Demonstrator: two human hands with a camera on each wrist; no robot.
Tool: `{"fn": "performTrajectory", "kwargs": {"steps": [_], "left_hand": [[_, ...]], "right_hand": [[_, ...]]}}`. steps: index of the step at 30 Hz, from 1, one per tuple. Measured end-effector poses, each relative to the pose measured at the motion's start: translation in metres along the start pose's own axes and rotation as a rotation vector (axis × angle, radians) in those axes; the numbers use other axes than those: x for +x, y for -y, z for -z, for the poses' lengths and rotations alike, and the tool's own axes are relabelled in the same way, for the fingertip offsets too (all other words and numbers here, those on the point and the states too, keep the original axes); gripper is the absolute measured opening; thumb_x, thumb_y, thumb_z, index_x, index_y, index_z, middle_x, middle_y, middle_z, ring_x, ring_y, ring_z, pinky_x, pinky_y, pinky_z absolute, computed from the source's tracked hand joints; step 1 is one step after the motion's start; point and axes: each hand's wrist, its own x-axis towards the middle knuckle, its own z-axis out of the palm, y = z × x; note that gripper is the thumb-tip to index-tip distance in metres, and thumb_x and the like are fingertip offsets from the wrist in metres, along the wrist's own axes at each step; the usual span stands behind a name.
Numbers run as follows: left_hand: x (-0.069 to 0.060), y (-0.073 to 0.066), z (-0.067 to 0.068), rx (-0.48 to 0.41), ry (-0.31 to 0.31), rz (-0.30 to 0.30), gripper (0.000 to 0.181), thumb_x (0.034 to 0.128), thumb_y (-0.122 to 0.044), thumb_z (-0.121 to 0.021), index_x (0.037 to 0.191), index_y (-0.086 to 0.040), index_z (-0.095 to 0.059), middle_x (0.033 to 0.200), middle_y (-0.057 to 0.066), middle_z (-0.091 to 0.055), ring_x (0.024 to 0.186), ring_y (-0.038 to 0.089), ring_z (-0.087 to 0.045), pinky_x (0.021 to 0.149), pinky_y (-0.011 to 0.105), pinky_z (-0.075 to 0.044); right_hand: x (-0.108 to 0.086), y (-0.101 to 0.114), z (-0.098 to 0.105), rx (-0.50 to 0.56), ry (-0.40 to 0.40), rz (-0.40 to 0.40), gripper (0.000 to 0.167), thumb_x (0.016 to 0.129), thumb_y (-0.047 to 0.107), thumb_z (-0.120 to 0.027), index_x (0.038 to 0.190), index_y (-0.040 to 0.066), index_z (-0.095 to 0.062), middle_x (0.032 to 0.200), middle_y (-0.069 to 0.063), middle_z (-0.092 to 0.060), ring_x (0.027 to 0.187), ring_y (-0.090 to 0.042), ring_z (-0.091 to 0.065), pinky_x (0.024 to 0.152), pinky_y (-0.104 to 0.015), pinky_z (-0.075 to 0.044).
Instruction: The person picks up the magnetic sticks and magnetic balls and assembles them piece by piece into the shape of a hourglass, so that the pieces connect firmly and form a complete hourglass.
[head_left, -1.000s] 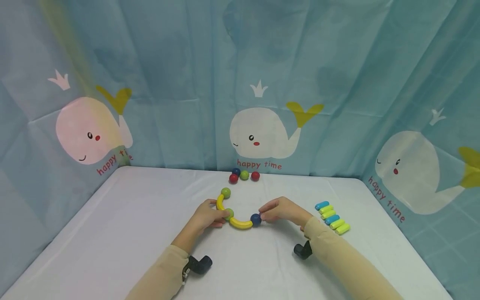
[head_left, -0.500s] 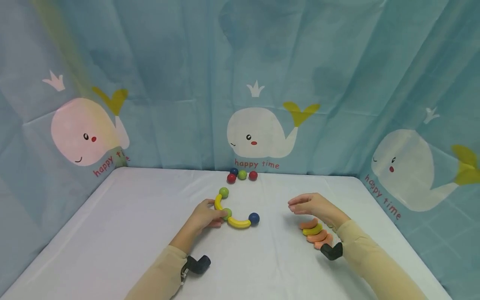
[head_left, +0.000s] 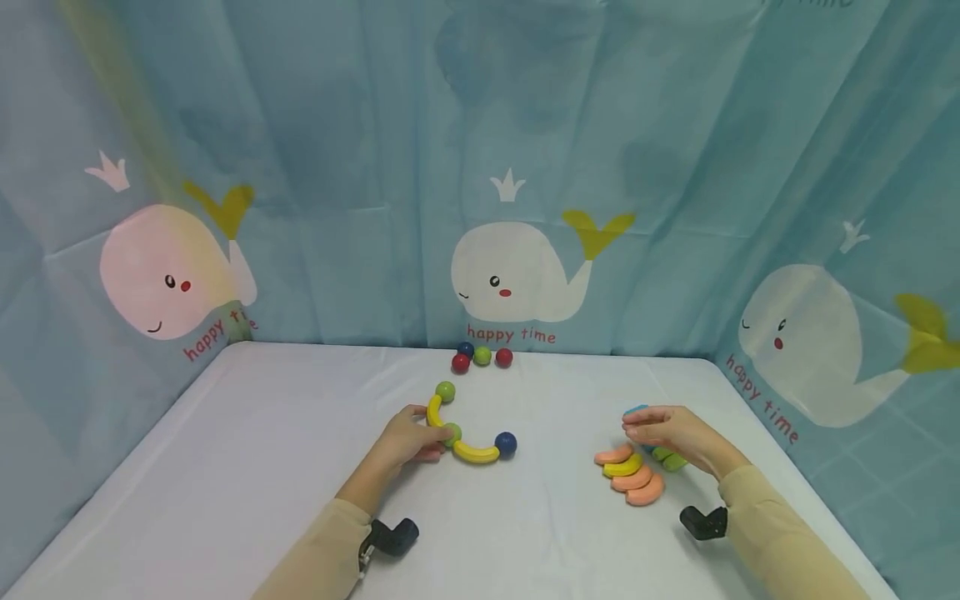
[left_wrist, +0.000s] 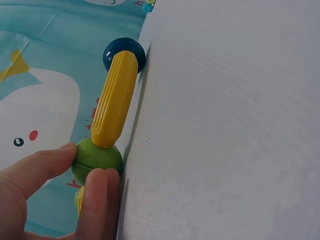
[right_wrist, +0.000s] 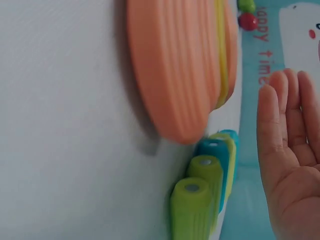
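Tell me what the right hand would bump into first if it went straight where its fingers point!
Maybe the blue ball, across the table. But the right hand looks raised, so it might pass over; how high is hard to tell.

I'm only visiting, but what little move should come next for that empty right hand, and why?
I'd probably lower the right hand and pinch a short, straight blue plastic-looking rod. The hand holds nothing and its fingers are near the rods, while the left hand grips a glossy green ball in a chain whose dark blue ball has a free side.
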Motion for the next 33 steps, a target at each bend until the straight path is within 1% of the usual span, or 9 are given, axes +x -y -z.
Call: {"fn": "performTrajectory", "kwargs": {"steps": [3, 7, 11, 13, 17, 20, 25, 30, 33], "left_hand": [[0.0, 0.0, 0.0, -0.007, -0.004, -0.007, 0.08, 0.0845, -0.018, -0.078, 0.148, 0.003, -0.035, 0.082, 0.012, -0.072, 0.06, 0.009, -0.068, 0.06, 0.02, -0.058], [0.001, -0.001, 0.0, -0.014, -0.005, 0.003, 0.08, 0.084, -0.018, -0.078, 0.148, 0.002, -0.035, 0.081, 0.011, -0.072, 0.06, 0.01, -0.068, 0.061, 0.02, -0.058], [0.001, -0.002, 0.0, -0.018, -0.007, 0.014, 0.08, 0.0838, -0.018, -0.079, 0.148, 0.001, -0.035, 0.082, 0.011, -0.073, 0.061, 0.01, -0.068, 0.061, 0.021, -0.058], [0.001, -0.001, 0.0, -0.019, -0.007, 0.015, 0.08, 0.084, -0.018, -0.078, 0.148, 0.001, -0.035, 0.082, 0.011, -0.073, 0.062, 0.01, -0.069, 0.061, 0.021, -0.058], [0.002, -0.001, -0.001, -0.02, -0.007, 0.022, 0.08, 0.0841, -0.018, -0.078, 0.148, 0.0, -0.035, 0.083, 0.012, -0.073, 0.062, 0.01, -0.069, 0.061, 0.021, -0.058], [0.002, 0.0, 0.0, -0.019, -0.008, 0.027, 0.08, 0.0841, -0.018, -0.079, 0.149, 0.0, -0.035, 0.083, 0.012, -0.073, 0.062, 0.01, -0.068, 0.061, 0.021, -0.058], [0.002, 0.0, 0.001, -0.017, -0.009, 0.022, 0.08, 0.0842, -0.019, -0.079, 0.148, 0.0, -0.035, 0.082, 0.011, -0.072, 0.061, 0.01, -0.068, 0.061, 0.02, -0.058], [0.002, 0.0, 0.0, -0.024, -0.008, 0.017, 0.08, 0.0841, -0.018, -0.079, 0.148, 0.001, -0.035, 0.083, 0.012, -0.072, 0.061, 0.01, -0.068, 0.061, 0.021, -0.058], [0.002, 0.001, -0.001, -0.028, -0.012, 0.017, 0.079, 0.0838, -0.017, -0.079, 0.148, 0.001, -0.035, 0.084, 0.013, -0.072, 0.062, 0.01, -0.068, 0.061, 0.021, -0.059]], "right_hand": [[-0.002, -0.005, 0.003, -0.009, -0.008, 0.004, 0.058, 0.092, 0.033, -0.07, 0.135, -0.003, -0.056, 0.137, -0.018, -0.06, 0.117, -0.018, -0.064, 0.105, -0.041, -0.051], [-0.004, -0.006, 0.006, -0.051, -0.004, -0.004, 0.057, 0.092, 0.034, -0.07, 0.135, -0.001, -0.057, 0.136, -0.017, -0.061, 0.119, -0.02, -0.061, 0.104, -0.042, -0.051], [-0.001, -0.007, 0.007, -0.063, 0.032, -0.008, 0.056, 0.092, 0.034, -0.07, 0.136, 0.001, -0.057, 0.136, -0.014, -0.062, 0.124, -0.024, -0.058, 0.106, -0.044, -0.049], [0.001, -0.008, 0.006, -0.057, 0.054, 0.0, 0.056, 0.092, 0.032, -0.07, 0.136, 0.001, -0.057, 0.136, -0.014, -0.063, 0.124, -0.023, -0.058, 0.105, -0.042, -0.05], [0.003, -0.012, 0.002, -0.06, 0.054, -0.009, 0.053, 0.089, 0.026, -0.072, 0.133, -0.001, -0.058, 0.134, -0.015, -0.064, 0.118, -0.019, -0.062, 0.099, -0.037, -0.053], [0.004, -0.011, -0.001, -0.041, 0.059, -0.027, 0.053, 0.087, 0.022, -0.073, 0.132, -0.002, -0.059, 0.132, -0.016, -0.064, 0.114, -0.018, -0.064, 0.097, -0.036, -0.054], [0.012, -0.005, -0.006, -0.007, 0.084, -0.023, 0.053, 0.087, 0.021, -0.075, 0.131, -0.004, -0.059, 0.132, -0.017, -0.064, 0.112, -0.016, -0.065, 0.095, -0.032, -0.055], [0.018, -0.001, -0.015, -0.058, 0.097, 0.002, 0.05, 0.084, 0.02, -0.078, 0.126, -0.003, -0.063, 0.125, -0.014, -0.067, 0.106, -0.018, -0.066, 0.088, -0.031, -0.056], [0.02, 0.001, -0.02, -0.069, 0.112, -0.009, 0.048, 0.081, 0.017, -0.079, 0.124, 0.0, -0.065, 0.117, -0.01, -0.07, 0.098, -0.019, -0.064, 0.083, -0.031, -0.055]]}}
